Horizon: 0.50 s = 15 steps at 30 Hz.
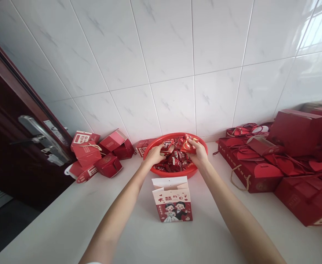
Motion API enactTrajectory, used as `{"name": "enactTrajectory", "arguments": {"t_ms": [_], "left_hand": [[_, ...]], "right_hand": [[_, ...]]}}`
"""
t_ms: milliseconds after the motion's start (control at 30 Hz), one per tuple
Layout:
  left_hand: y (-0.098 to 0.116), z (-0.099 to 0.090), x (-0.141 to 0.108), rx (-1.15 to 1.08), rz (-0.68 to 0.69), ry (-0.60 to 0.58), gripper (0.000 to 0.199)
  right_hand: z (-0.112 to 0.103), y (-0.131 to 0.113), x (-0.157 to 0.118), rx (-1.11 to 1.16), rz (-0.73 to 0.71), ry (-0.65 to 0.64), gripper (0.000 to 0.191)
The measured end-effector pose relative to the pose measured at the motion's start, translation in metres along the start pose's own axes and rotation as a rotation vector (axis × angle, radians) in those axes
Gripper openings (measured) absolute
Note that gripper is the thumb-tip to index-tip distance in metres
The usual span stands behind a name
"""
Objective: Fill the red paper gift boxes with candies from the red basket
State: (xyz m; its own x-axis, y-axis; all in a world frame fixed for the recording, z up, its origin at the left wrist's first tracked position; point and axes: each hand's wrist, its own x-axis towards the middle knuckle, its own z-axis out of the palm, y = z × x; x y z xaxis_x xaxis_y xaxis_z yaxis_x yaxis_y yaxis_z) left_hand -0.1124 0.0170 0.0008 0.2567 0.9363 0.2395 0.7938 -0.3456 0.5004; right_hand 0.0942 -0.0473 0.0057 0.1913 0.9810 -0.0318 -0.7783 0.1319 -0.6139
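Note:
A red plastic basin (174, 175) holds many red wrapped candies (177, 159). Inside its left side, my left hand (154, 156) has its fingers bent around a wrapped candy near the rim; the fingertips are partly hidden. My right hand (198, 153) reaches over the right side and pinches a shiny red and gold candy packet (187, 143) between thumb and fingers. Between my forearms, in front of the basin, stands an upright gift box (173, 205) with a cartoon couple on its front. Its top flaps are up.
Several red gift boxes (110, 165) lie in a pile to the left, near a dark door with a metal handle (44, 137). More red boxes (251, 170), some with rope handles, crowd the right. A white tiled wall (172, 99) rises behind the white tabletop (67, 223).

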Motion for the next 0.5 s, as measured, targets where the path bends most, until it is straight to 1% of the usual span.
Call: {"name": "enactTrajectory", "arguments": {"t_ms": [100,200,267,300,333,367,400,467,500], "left_hand": [[0.006,0.0,-0.001,-0.114,0.089,-0.043,0.052],[0.011,0.0,-0.002,-0.239,0.165,-0.023,0.04],[0.017,0.0,-0.004,-0.302,0.202,-0.001,0.03],[0.021,0.001,-0.007,-0.326,0.227,-0.01,0.026],[0.026,0.002,-0.009,-0.339,0.265,-0.043,0.023],[0.033,0.004,-0.012,-0.339,0.317,-0.105,0.021],[0.04,0.007,-0.015,-0.329,0.381,-0.193,0.019],[0.055,0.015,-0.018,-0.263,0.515,-0.414,0.018],[0.061,0.02,-0.018,-0.227,0.564,-0.509,0.021]], "right_hand": [[0.0,0.0,0.0,0.008,-0.008,0.015,0.012],[0.0,-0.001,0.0,0.036,0.005,0.048,0.009],[-0.001,-0.001,0.002,0.055,-0.009,0.042,0.009],[-0.002,-0.001,0.003,0.062,-0.025,0.029,0.01],[-0.003,-0.001,0.004,0.07,-0.045,0.015,0.011],[-0.004,0.0,0.006,0.078,-0.062,0.004,0.012],[-0.005,0.001,0.008,0.087,-0.074,-0.001,0.012],[-0.007,0.002,0.011,0.106,-0.086,0.019,0.012],[-0.008,0.003,0.012,0.117,-0.087,0.041,0.011]]}}
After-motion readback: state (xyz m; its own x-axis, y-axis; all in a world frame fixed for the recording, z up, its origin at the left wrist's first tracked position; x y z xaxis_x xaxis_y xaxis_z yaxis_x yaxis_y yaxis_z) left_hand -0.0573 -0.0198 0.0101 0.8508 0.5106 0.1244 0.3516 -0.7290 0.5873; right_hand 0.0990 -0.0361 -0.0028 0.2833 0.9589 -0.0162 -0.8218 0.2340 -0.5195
